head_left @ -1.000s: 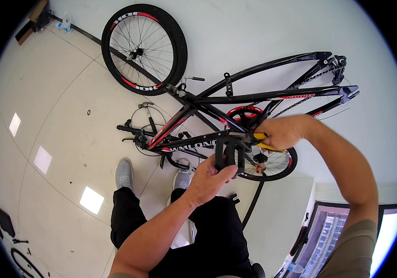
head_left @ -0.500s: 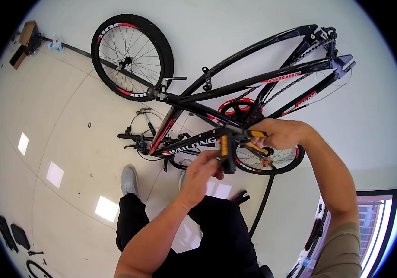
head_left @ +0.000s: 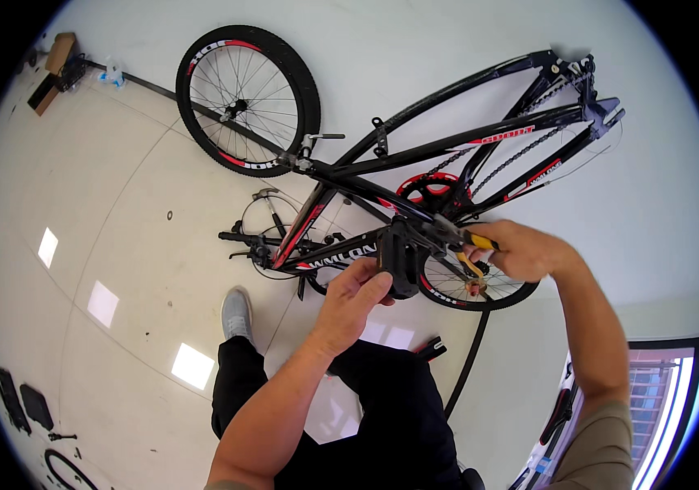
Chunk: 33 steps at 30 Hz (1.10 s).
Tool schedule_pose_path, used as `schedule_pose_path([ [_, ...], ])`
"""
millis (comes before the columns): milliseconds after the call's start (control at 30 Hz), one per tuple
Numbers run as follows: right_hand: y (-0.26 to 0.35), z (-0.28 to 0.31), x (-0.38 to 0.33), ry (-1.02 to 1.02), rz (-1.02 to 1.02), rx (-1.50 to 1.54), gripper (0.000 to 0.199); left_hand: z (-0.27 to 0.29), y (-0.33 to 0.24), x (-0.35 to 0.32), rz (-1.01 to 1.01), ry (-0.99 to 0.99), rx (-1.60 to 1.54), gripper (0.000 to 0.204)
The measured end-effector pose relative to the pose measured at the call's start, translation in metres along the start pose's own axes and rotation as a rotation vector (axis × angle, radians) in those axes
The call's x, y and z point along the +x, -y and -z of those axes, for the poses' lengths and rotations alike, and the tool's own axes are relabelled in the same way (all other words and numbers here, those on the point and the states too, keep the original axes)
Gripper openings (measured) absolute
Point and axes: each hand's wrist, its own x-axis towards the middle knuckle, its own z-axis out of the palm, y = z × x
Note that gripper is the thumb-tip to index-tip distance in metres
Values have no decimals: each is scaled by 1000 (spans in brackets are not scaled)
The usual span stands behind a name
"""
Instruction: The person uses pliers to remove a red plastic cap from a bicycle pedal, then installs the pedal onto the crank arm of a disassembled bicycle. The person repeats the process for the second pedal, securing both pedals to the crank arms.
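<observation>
Here, the left hand (head_left: 355, 298) is curling its fingers and thumb around a black flat bicycle pedal (head_left: 399, 260), gripping it from below at the middle of the view. The right hand (head_left: 521, 251) is closing around a yellow-handled metal tool (head_left: 468, 245) whose head is reaching toward the pedal's inner end, just beside the crank. Both are working against a black and red bicycle frame (head_left: 447, 147) that is sitting upside down, its rear end lifted toward the upper right. A spoked front wheel with a black tyre and red rim markings (head_left: 247, 100) is showing at the upper left, while a smaller black-tyred wheel (head_left: 480, 286) is lying just under the right hand. The person's grey shoe (head_left: 237, 314) is resting on the pale tiled floor (head_left: 104, 212).
</observation>
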Motion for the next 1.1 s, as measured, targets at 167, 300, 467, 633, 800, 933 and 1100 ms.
schedule_pose_path([
  [167,-16,-49,-43,-271,-4,598,38,5,0,-2,-11,4,99,32],
  [300,-22,-120,-47,-86,378,1285,61,7,4,-3,-69,-24,-28,34],
  [467,-6,-228,-17,229,395,1810,76,9,-2,-8,-81,-29,40,47],
  [633,23,-280,56,345,-50,1527,48,26,-25,-20,-132,-146,113,54],
  [800,61,-266,132,40,-29,1047,36,23,-66,-33,-268,-508,454,44],
  [933,76,-286,168,-267,-25,806,34,-22,-83,-4,-123,-562,657,40],
  [1100,76,-278,170,-85,166,831,39,-49,-84,52,258,-463,726,34],
])
